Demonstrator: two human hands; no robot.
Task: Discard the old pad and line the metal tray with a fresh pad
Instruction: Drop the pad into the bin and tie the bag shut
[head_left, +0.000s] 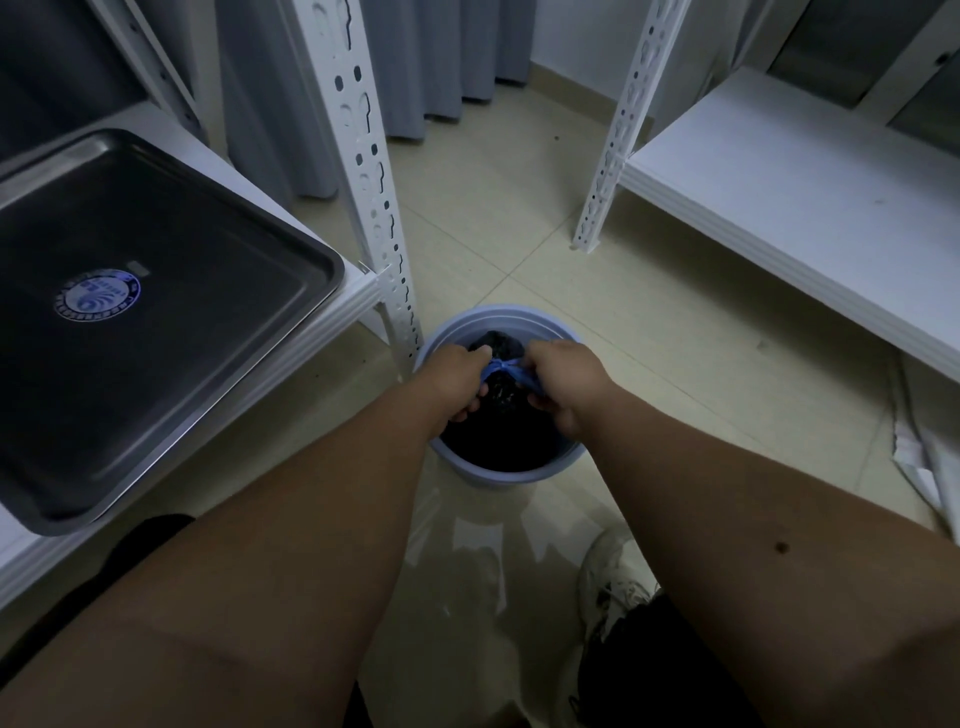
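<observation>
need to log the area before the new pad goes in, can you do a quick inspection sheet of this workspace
surface: white shelf on the left carries the tray; pale tiled floor below
job's things: metal tray bare, no pad in it, round sticker on its base; no fresh pad seen
bin: light blue bin on the floor with a black bag inside
hands: left hand and right hand each pull a blue tie strip over the bag; fingers curled round it
clutter: white scraps on the floor at right
cables: nothing seen
surroundings: second white shelf at right, grey curtain behind, white shoe
</observation>
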